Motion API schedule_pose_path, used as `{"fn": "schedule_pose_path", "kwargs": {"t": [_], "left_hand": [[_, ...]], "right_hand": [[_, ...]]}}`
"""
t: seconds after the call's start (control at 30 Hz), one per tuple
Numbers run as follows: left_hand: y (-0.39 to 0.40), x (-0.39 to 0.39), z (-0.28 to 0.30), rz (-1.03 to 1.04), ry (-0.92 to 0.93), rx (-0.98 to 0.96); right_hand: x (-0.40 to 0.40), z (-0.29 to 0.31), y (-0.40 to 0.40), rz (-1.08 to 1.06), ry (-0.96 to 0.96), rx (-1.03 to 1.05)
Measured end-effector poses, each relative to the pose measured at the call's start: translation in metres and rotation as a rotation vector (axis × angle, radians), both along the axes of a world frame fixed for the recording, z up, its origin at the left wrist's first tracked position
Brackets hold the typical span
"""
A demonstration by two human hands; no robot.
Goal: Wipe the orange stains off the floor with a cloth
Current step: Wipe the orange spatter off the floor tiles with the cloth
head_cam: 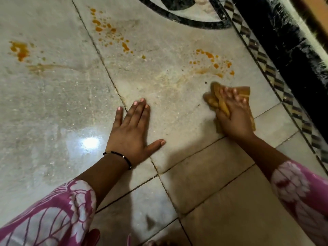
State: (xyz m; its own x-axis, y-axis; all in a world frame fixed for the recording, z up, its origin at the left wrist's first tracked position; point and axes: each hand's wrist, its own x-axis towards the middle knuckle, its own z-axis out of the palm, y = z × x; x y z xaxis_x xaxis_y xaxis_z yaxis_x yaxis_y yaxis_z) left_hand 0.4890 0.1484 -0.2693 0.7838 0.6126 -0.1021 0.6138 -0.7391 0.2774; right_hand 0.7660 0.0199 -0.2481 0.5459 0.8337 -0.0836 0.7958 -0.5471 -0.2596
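The right hand presses a crumpled, orange-brown cloth to the pale marble floor; the left hand lies flat, empty. The cloth looks already soaked, though blurred, so it may smear the nearest orange splatter rather than lift it.

1. Floor: pale grey-white marble with dark joint lines; tan tiles at the lower right.
2. Stains: bright orange spots and splashes, with fainter yellowish smears.
3. Cloth: mustard yellow-brown.
4. Sleeves: pink with white flower and leaf print.
5. Bracelet: black thread with small beads.
6. Border: black and white diamond strip, beside black stone with white veins.
7. Inlay: curved black band.
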Motion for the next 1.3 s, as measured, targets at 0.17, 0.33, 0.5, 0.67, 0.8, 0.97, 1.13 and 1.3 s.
{"fn": "schedule_pose_path", "kwargs": {"t": [0.17,0.33,0.5,0.67,0.8,0.97,1.13,1.3], "left_hand": [[-0.001,0.001,0.002,0.011,0.013,0.006],[-0.002,0.002,0.003,0.001,-0.026,0.0],[-0.001,0.0,-0.001,0.011,-0.044,0.014],[-0.002,0.0,0.0,0.016,-0.038,0.015],[-0.003,0.002,0.003,0.043,-0.057,0.028],[-0.004,0.001,0.002,0.05,-0.087,0.026],[-0.002,-0.001,-0.001,0.048,-0.065,0.001],[-0.002,0.0,0.002,0.054,-0.063,0.009]], "right_hand": [[-0.048,-0.004,0.076,0.181,0.001,-0.006],[-0.068,-0.008,0.011,0.602,-0.024,-0.019],[-0.019,0.001,-0.02,0.444,0.006,-0.114],[-0.02,0.001,0.089,0.139,-0.033,-0.036],[-0.072,-0.002,0.114,0.423,-0.02,-0.037],[-0.082,-0.006,0.022,0.588,-0.024,-0.019],[-0.023,0.007,0.018,0.412,-0.022,-0.14],[-0.03,0.008,0.116,0.282,-0.045,-0.108]]}}
